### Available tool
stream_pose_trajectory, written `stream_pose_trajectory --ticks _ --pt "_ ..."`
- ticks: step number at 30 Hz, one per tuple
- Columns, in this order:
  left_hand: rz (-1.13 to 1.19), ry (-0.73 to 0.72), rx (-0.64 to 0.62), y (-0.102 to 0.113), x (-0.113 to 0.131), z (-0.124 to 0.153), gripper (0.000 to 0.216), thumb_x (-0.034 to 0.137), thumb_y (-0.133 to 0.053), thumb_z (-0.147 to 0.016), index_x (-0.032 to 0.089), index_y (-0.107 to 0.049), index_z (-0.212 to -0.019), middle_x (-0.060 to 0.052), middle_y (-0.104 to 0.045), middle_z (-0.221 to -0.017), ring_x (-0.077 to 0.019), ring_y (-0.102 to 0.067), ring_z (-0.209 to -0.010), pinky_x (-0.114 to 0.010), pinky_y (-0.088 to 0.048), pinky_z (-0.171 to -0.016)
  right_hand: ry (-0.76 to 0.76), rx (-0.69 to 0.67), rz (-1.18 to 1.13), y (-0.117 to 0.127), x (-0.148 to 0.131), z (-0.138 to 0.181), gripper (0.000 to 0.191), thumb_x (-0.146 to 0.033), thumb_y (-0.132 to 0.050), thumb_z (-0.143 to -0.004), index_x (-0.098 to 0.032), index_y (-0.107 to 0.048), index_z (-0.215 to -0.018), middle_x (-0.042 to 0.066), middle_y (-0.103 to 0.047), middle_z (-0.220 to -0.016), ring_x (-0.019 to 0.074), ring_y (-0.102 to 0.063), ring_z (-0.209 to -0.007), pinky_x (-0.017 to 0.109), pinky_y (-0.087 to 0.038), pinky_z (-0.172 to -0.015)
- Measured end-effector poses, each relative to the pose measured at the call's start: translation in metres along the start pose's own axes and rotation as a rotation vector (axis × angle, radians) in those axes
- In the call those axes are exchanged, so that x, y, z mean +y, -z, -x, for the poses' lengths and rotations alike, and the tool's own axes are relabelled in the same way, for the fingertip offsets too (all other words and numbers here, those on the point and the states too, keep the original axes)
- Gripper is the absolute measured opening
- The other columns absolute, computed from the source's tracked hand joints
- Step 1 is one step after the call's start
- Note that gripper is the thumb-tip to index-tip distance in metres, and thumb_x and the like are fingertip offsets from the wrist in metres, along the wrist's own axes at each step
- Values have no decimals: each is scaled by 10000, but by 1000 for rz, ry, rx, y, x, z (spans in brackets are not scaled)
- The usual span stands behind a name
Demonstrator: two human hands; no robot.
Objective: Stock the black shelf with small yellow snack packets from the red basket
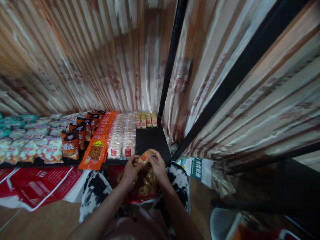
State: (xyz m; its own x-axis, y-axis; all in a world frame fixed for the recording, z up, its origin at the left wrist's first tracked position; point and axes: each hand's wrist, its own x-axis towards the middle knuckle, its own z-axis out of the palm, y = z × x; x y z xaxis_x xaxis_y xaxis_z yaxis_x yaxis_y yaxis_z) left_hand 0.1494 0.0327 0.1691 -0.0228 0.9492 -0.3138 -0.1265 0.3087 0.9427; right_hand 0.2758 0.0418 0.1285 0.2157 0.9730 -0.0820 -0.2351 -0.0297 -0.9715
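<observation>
Between my two hands is a small yellow snack packet [144, 157] with a red label. My left hand [132, 169] pinches its left end, and my right hand [158, 164] grips the right end. Just below them, a red basket [140, 200] on my lap holds several more yellow packets [147, 183]. Similar yellow packets [146, 120] stand in rows at the back right of the black shelf [152, 138], beyond my hands. Left of those are rows of round white packaged crackers [122, 140].
Orange flat snack packs [96, 148], brown-orange bags [70, 145] and white snack bags [50, 148] line the shelf to the left. A black post [172, 60] rises at its right corner, before a pleated curtain [120, 60]. Another red basket [45, 186] sits below left.
</observation>
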Motion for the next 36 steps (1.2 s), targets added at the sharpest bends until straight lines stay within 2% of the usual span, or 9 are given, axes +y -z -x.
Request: stream_pose_trajectory --ticks 4,9,15,17,21,26,30,36 --pt "26 -8 -15 -11 -5 1 326 191 -693 -548 162 -564 -846 27 -577 -705 -79 -520 -547 -204 -410 -554 24 115 6 3 12 -9 499 -439 -597 -713 -213 -498 -1147 87 -647 -1022 189 -658 -809 314 -546 -671" --pt "22 -1 -46 -19 -10 -2 259 169 -654 -594 154 -568 -838 -19 -607 -799 -98 -558 -609 -219 -440 -583 64 234 30 7 15 -15 502 -409 -598 -725 -201 -472 -1164 112 -622 -1067 193 -648 -862 330 -545 -713" --pt "66 13 -26 -25 -12 -10 178 114 -615 -610 155 -571 -778 -25 -613 -795 -118 -579 -660 -237 -469 -604 95 198 184 8 17 -20 310 -423 -572 -735 -184 -580 -933 79 -660 -905 199 -648 -838 336 -540 -725" --pt "70 24 1 -27 -12 -13 173 94 -617 -599 155 -576 -755 -18 -612 -765 -113 -574 -645 -229 -467 -595 127 195 228 8 19 -21 290 -414 -571 -734 -183 -592 -909 74 -651 -922 190 -642 -848 337 -534 -761" --pt "84 29 20 -31 -12 -20 194 47 -619 -566 157 -576 -720 -1 -615 -709 -109 -569 -634 -215 -461 -587 159 157 295 8 18 -21 269 -374 -556 -749 -186 -601 -936 71 -624 -960 177 -625 -871 328 -533 -774" --pt "66 17 26 -36 -12 -28 181 42 -621 -576 164 -578 -702 0 -607 -708 -107 -556 -637 -206 -461 -573 201 228 520 11 9 -20 222 -303 -553 -734 -214 -642 -916 51 -600 -887 165 -604 -738 313 -526 -690" --pt "0 33 44 -40 -9 -33 161 29 -559 -627 159 -570 -720 -12 -599 -749 -107 -556 -632 -209 -465 -544 196 240 621 10 1 -21 265 -273 -522 -734 -216 -639 -965 22 -600 -826 141 -580 -639 295 -498 -660" --pt "-29 117 -25 -46 -8 -43 127 84 -535 -699 169 -536 -793 -10 -614 -755 -87 -566 -529 -165 -384 -426 160 245 683 11 -3 -26 319 -283 -490 -739 -233 -631 -1021 26 -603 -873 134 -551 -587 290 -466 -621"
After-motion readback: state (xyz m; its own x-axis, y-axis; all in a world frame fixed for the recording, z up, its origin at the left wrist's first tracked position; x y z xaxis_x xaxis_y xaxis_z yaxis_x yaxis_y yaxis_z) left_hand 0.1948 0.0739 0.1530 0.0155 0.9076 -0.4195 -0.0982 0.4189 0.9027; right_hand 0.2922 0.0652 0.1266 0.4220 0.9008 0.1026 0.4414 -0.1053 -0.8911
